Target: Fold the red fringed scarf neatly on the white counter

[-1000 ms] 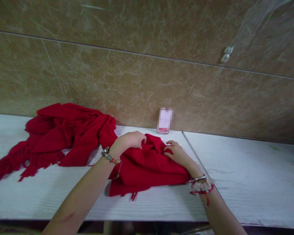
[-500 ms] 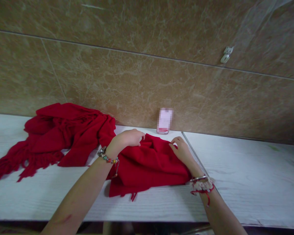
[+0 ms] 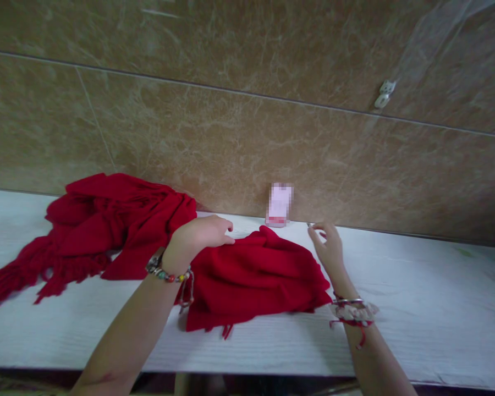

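Red scarf lies on the white wooden tabletop, across the lower left and centre of the head view. One part is folded into a flat pad at centre frame, with a few tassels poking out of its near edge. The rest is heaped in a loose bundle at middle left, and its fringe trails toward the left edge of the frame.

The left hand rests knuckles up on the cloth where the bundle meets the folded pad. Its fingers are half curled and point right. I cannot tell whether any fabric is pinched under the palm. A beaded bracelet circles that wrist.

The right hand is just beside the pad's right corner, clear of the cloth. Its fingers are loosely spread and slightly bent, with nothing held. Its wrist carries a metal bangle and a red cord.

Behind the scarf, a small pink packet, its face blurred, stands on the tabletop against the brown marble-tiled wall. A small white clip is fixed to the wall in the upper right of the frame.
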{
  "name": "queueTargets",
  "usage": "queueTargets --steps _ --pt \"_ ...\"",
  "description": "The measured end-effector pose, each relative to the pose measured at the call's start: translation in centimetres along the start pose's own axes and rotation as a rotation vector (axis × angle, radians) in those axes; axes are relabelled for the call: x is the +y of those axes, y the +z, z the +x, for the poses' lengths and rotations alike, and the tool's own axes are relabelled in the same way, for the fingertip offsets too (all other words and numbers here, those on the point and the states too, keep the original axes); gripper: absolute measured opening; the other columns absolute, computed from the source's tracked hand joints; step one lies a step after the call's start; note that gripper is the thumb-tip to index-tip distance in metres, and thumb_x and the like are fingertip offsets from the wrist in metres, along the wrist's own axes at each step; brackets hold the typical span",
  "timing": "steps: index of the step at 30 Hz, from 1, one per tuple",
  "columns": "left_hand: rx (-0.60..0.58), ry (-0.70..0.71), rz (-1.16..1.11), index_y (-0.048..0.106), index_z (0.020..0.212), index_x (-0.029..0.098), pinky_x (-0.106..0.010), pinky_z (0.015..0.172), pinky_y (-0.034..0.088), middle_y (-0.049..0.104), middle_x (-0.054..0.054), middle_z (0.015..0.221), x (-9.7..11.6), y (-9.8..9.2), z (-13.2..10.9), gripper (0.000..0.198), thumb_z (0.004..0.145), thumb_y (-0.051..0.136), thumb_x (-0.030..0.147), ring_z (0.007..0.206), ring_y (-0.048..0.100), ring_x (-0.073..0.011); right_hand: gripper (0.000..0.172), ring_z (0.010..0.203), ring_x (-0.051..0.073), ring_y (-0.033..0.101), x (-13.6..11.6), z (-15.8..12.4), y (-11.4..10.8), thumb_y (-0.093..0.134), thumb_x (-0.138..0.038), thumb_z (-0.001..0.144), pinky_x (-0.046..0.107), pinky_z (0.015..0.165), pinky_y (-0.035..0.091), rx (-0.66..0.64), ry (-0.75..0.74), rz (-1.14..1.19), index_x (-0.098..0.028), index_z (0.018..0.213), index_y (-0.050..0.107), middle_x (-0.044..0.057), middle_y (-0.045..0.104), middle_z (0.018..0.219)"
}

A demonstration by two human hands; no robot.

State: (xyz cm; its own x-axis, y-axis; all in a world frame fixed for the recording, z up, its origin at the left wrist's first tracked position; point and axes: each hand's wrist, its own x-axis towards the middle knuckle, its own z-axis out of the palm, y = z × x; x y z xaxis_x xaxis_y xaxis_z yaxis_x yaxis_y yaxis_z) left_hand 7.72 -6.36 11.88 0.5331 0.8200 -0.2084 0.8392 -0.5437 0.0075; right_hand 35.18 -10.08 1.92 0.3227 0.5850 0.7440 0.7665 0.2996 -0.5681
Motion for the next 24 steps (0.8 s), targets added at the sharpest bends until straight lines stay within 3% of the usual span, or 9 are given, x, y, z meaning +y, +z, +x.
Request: queueTargets --steps 4,6,9,15,20,24 --pt "0.021 0.094 0.024 0.056 0.112 0.019 -0.025 0.079 0.042 0.059 -0.008 0.115 0.7 1.2 2.2 0.033 0.083 0.044 0.029 0.099 0.056 -0.0194 0.018 0.096 0.023 0.051 -0.8 -1.6 1.6 0.055 -0.029 0.074 0.041 0.085 0.042 -0.433 -0.235 -0.07 -0.022 0.09 0.059 0.009 0.054 0.101" --pt "0.003 0.16 0.046 0.059 0.107 0.019 -0.024 0.078 0.042 0.062 -0.007 0.11 1.1 1.7 3.1 0.029 0.084 0.043 0.025 0.096 0.058 -0.0188 0.021 0.102 0.024 0.049 -1.0 -2.2 2.1 0.057 -0.026 0.073 0.043 0.087 0.041 -0.528 -0.257 -0.123 -0.022 0.093 0.06 0.009 0.052 0.107" --pt "0.002 0.211 0.069 0.062 0.103 0.02 -0.024 0.077 0.043 0.064 -0.006 0.105 1.4 2.3 3.8 0.027 0.08 0.047 0.019 0.094 0.059 -0.0184 0.012 0.101 0.024 0.049 -0.8 -2.4 2.3 0.057 -0.021 0.073 0.043 0.087 0.042 -0.552 -0.27 -0.158 -0.022 0.084 0.062 0.009 0.054 0.105" --pt "0.201 0.165 0.037 0.064 0.095 0.021 -0.024 0.072 0.044 0.067 -0.007 0.095 1.2 2.2 3.7 0.028 0.076 0.046 0.013 0.087 0.061 -0.0184 0.01 0.086 0.021 0.055 -1.0 -1.5 1.9 0.05 -0.019 0.076 0.039 0.078 0.045 -0.327 -0.248 -0.074 -0.02 0.072 0.059 0.008 0.057 0.091" --pt "0.456 -0.028 0.074 0.063 0.094 0.021 -0.028 0.076 0.043 0.067 -0.006 0.093 0.9 0.9 2.4 0.028 0.08 0.041 0.015 0.088 0.061 -0.0195 0.01 0.078 0.019 0.052 -1.8 -0.9 0.9 0.048 -0.024 0.078 0.036 0.073 0.044 0.038 -0.143 -0.053 -0.022 0.071 0.055 0.005 0.054 0.079" --pt "0.552 -0.175 0.079 0.062 0.096 0.02 -0.03 0.077 0.042 0.067 -0.007 0.094 1.2 -0.2 0.5 0.028 0.08 0.039 0.015 0.089 0.06 -0.0205 0.014 0.075 0.018 0.05 -2.1 -0.5 0.1 0.048 -0.03 0.078 0.034 0.071 0.043 0.241 -0.064 -0.022 -0.021 0.068 0.052 0.003 0.052 0.074"
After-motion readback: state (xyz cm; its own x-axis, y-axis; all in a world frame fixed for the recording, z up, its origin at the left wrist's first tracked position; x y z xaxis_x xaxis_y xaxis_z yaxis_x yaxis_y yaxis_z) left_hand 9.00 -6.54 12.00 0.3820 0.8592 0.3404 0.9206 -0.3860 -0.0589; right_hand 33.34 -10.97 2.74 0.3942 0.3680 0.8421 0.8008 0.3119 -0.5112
